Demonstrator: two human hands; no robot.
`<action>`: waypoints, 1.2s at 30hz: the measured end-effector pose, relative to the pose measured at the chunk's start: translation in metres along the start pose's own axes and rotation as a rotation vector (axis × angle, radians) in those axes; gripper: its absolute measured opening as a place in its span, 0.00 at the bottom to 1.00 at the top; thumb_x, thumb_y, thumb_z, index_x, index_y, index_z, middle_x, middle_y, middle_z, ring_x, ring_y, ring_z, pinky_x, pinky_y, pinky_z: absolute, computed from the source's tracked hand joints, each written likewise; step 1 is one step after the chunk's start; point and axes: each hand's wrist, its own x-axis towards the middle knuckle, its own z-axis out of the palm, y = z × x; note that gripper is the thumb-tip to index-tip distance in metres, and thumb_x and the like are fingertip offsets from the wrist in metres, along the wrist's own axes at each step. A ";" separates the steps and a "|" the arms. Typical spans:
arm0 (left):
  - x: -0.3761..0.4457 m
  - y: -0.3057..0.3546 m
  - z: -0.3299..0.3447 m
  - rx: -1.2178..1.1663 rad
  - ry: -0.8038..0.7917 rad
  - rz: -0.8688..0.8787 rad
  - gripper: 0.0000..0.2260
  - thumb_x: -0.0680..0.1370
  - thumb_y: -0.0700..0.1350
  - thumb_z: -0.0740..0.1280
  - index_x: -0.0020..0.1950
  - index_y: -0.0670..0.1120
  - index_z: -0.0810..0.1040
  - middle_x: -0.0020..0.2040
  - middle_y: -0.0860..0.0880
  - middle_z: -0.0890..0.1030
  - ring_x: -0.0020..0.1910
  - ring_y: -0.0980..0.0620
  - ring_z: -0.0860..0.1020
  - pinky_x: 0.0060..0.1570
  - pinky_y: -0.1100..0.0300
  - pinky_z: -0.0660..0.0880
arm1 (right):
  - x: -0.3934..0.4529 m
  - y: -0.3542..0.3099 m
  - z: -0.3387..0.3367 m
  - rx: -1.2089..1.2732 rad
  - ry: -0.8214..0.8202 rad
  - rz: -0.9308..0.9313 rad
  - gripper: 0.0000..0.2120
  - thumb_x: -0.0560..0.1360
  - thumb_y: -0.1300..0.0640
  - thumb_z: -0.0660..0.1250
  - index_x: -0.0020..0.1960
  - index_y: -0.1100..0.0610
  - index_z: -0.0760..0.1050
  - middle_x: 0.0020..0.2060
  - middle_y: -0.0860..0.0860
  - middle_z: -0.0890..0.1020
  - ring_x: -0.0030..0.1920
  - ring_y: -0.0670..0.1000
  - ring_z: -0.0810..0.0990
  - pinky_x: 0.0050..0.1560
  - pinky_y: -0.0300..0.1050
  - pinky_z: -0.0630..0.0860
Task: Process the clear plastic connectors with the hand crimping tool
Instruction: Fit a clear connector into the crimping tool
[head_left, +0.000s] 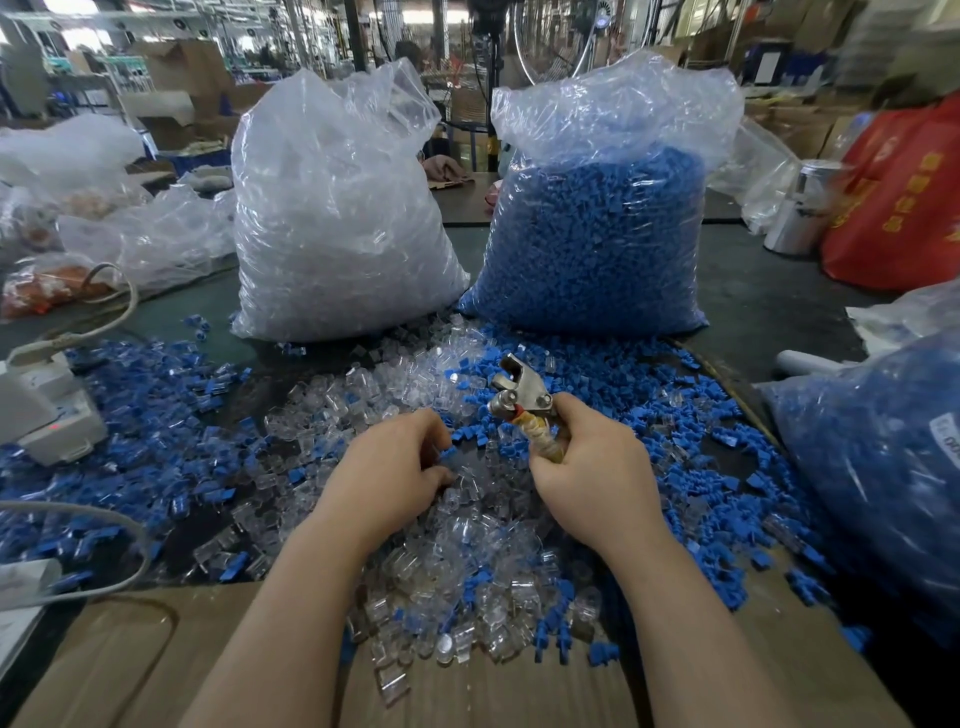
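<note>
Left hand (392, 470) palm-down, fingers curled, perhaps pinching; right hand (587, 457) in closed grip, both forearms extended.

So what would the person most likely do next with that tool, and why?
Probably lift one clear connector out of the pile and bring it up to the tool's metal head. The right hand already grips the crimping tool by its wrapped handle, and its head looks empty. The left hand has its fingers curled down into the clear pieces; whether it has pinched one is hidden.
</note>
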 end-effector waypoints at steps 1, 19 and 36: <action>0.000 0.000 0.000 -0.031 0.002 -0.008 0.11 0.74 0.48 0.75 0.48 0.57 0.74 0.44 0.60 0.77 0.44 0.60 0.77 0.45 0.62 0.76 | 0.000 0.000 0.000 0.000 0.002 -0.003 0.07 0.72 0.53 0.65 0.41 0.46 0.67 0.30 0.47 0.75 0.33 0.46 0.72 0.29 0.44 0.62; -0.008 0.037 -0.009 -0.772 0.020 0.098 0.12 0.75 0.34 0.71 0.52 0.49 0.83 0.41 0.47 0.86 0.42 0.47 0.84 0.48 0.53 0.80 | 0.003 -0.007 -0.001 0.281 0.012 -0.018 0.04 0.73 0.56 0.71 0.47 0.50 0.79 0.34 0.44 0.80 0.34 0.49 0.77 0.36 0.54 0.77; -0.010 0.034 -0.011 -0.908 0.136 0.092 0.09 0.64 0.37 0.80 0.38 0.45 0.82 0.37 0.40 0.84 0.38 0.38 0.81 0.37 0.48 0.79 | 0.002 -0.007 -0.004 0.558 -0.042 -0.036 0.04 0.76 0.55 0.71 0.43 0.54 0.79 0.31 0.45 0.79 0.30 0.42 0.73 0.30 0.36 0.69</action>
